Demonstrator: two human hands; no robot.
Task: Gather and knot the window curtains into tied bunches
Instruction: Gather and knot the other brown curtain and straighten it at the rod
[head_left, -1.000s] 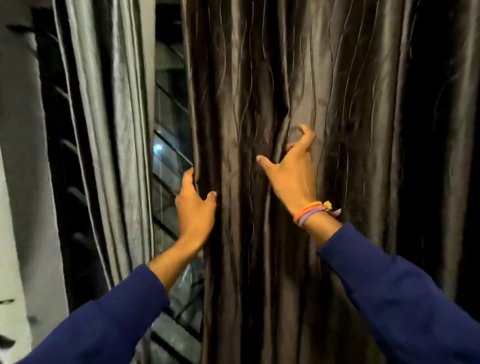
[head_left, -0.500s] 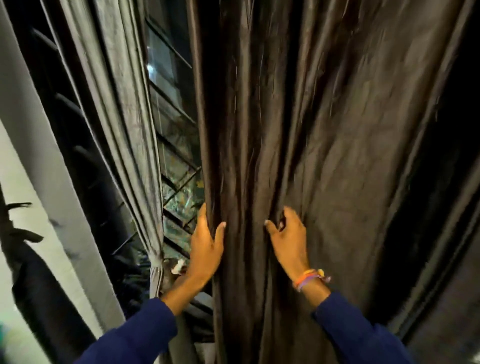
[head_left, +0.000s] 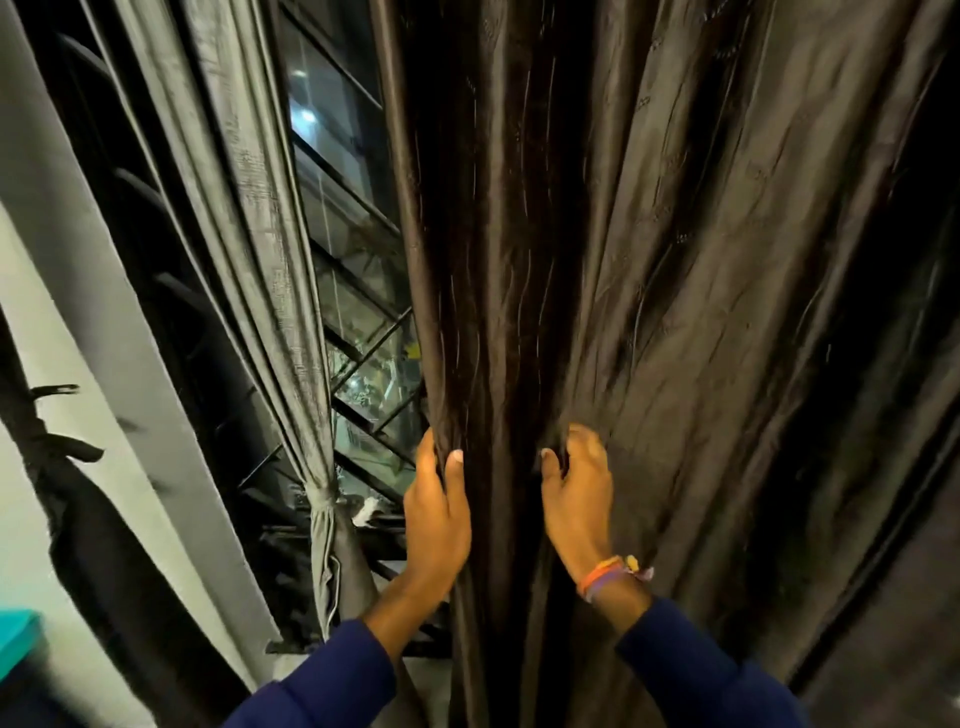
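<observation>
Both hands (head_left: 506, 509) gripping dark curtain (head_left: 649, 260) — fingertips fold-hidden

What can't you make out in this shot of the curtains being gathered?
Head view only:
- Left hand: its fingers go behind the dark curtain edge, so the full grip is hidden.
- Right hand: fingertips are buried in folds and blurred.
- Grey curtain: the knot's shape is too small to read.
- Both curtains' tops are cut off by the frame.

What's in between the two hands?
In the head view, only folds of the dark brown curtain lie between the left hand and the right hand. Each hand grips that cloth at one side of the bunch.
</observation>
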